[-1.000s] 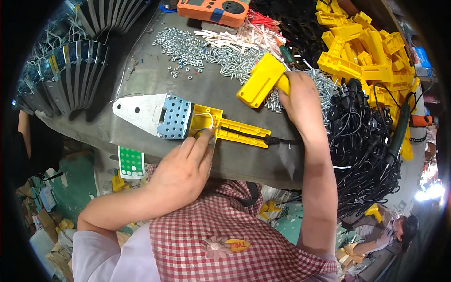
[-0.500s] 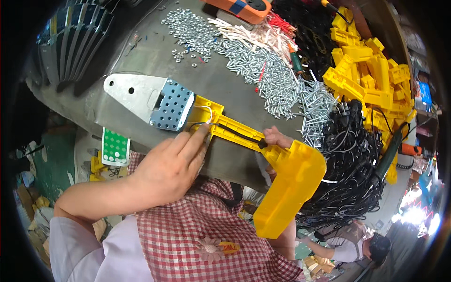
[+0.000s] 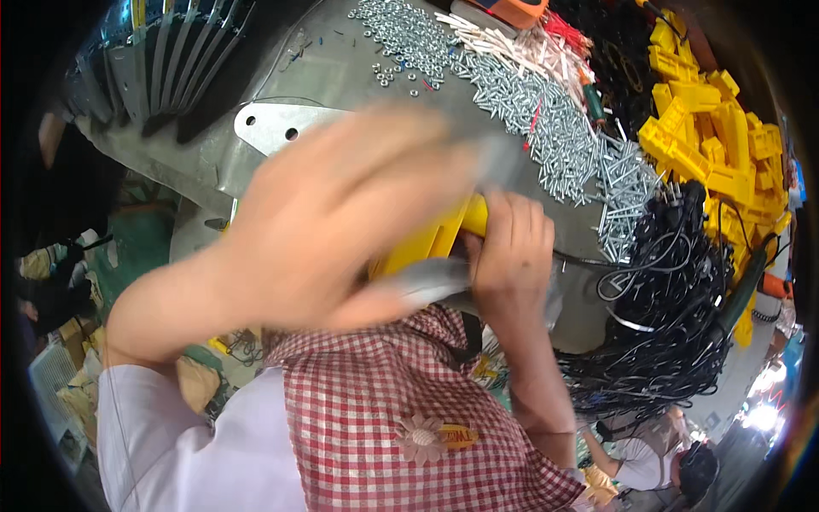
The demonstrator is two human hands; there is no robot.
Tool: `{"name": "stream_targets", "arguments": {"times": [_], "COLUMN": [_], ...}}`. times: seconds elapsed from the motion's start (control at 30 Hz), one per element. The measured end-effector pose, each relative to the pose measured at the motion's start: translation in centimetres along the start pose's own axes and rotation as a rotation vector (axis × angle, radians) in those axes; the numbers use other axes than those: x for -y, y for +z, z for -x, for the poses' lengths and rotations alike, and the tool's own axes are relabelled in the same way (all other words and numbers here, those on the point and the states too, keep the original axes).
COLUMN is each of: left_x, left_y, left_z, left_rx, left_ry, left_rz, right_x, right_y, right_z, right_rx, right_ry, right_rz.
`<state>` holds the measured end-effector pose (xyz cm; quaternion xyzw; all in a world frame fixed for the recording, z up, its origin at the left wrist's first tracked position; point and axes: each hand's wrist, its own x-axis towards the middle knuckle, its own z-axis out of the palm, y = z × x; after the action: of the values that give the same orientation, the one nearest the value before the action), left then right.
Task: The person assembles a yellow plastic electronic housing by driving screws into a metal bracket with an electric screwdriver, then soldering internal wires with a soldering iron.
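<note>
My left hand (image 3: 341, 213) is raised across the work and smeared by motion. Pale, blurred patches show around its fingertips, and I cannot make out whether it holds anything. Below it, my right hand (image 3: 516, 247) wraps around the rounded end of a yellow plastic handle casing (image 3: 422, 247). Left of the casing, a flat silver metal plate (image 3: 271, 124), tapered and pierced with round holes, lies on the table. My left hand hides the middle of the piece, where plate and casing meet.
Heaps of nuts (image 3: 405, 43) and screws (image 3: 554, 128) spread over the grey table (image 3: 320, 72). To the right are tangled black cords (image 3: 648, 282) and piled yellow plastic parts (image 3: 712, 128). Metal plates (image 3: 175, 64) stand fanned at the far left. Another person (image 3: 653, 461) sits at lower right.
My left hand has lifted off the white wire in the handle and swung up and right. The yellow L-shaped part has left its hanging position; my right hand now grips the yellow casing's end.
</note>
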<state>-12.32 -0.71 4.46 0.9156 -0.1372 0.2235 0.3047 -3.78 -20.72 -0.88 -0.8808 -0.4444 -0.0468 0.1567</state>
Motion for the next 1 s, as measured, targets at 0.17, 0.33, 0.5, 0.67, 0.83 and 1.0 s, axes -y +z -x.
{"name": "stream_targets", "arguments": {"times": [0.17,0.33,0.5,0.67,0.83,1.0], "left_x": [3.4,2.2,1.4,0.7,-0.9,2.1], "left_y": [3.0,2.5,3.7,4.5,5.3,5.3], "left_z": [-0.6,-1.5,-2.4,-2.9,-3.9,-6.1], "left_rx": [0.335,0.524,0.501,0.51,0.498,0.483], "left_ry": [-0.081,-0.167,-0.12,-0.108,-0.085,-0.226], "left_rz": [-0.133,-0.276,-0.241,-0.225,-0.179,-0.009], "right_x": [0.8,-2.6,-4.5,-4.4,-8.9,-10.7], "right_y": [-0.6,-3.3,-2.2,-5.5,-4.4,-3.5], "right_z": [-0.3,7.3,7.4,6.3,2.3,2.2], "right_rx": [0.027,-0.269,-0.18,-0.037,-0.029,-0.044], "right_ry": [0.01,0.341,0.572,0.515,0.455,0.411], "right_rz": [-0.04,-0.12,0.021,-0.304,0.34,0.27]}}
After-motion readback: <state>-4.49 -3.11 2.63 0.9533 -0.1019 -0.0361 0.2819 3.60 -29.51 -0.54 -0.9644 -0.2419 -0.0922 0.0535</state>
